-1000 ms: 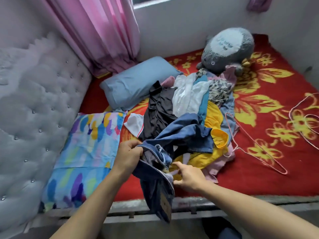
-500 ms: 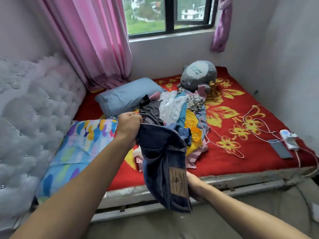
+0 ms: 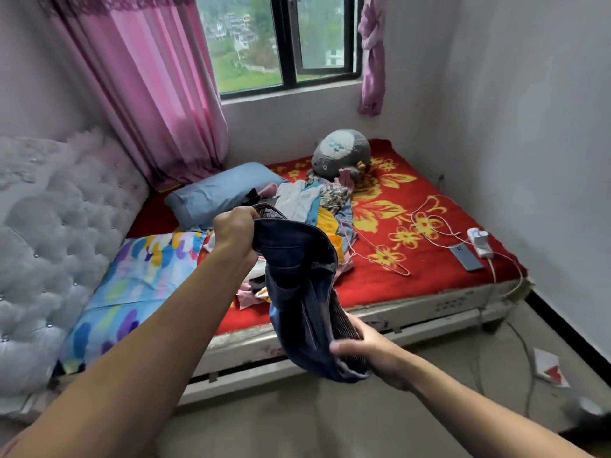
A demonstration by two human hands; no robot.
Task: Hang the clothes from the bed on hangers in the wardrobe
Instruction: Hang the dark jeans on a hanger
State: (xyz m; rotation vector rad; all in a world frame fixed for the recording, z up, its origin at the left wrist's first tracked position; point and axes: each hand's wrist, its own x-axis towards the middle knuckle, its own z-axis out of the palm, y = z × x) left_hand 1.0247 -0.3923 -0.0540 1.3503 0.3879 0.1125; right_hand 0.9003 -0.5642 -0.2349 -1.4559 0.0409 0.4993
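Denim garment (image 3: 297, 292): dark blue, held clear of the bed (image 3: 429, 279) above its near edge. It hangs bunched between our two hands. It may be jeans, but the folds keep us from saying for certain.

Left hand (image 3: 236, 231): fist clenched on the garment's upper edge, above the bed's near half.

Right hand (image 3: 363, 350): lower down, in front of the bed's near rail. The fingers are curled under the garment's bottom end and the thumb lies across it. The two hands are well apart.

Pile of clothes (image 3: 317, 206): white, yellow, light blue and patterned pieces heaped mid-bed.

Pink wire hanger (image 3: 380, 256): lying flat on the bed's red flowered cover, its hook end touching the pile's right side.

Blue pillow (image 3: 218, 196) and multicoloured pillow (image 3: 142, 282): both at the bed's left end, against the grey tufted headboard (image 3: 59, 226).

Grey plush toy (image 3: 340, 153): at the bed's far side, under the window (image 3: 281, 44).

Phone (image 3: 466, 257) and white charger (image 3: 479, 241): at the bed's right end, with cables trailing over the edge.

Pink curtain (image 3: 158, 94): hanging behind the bed's far left corner.
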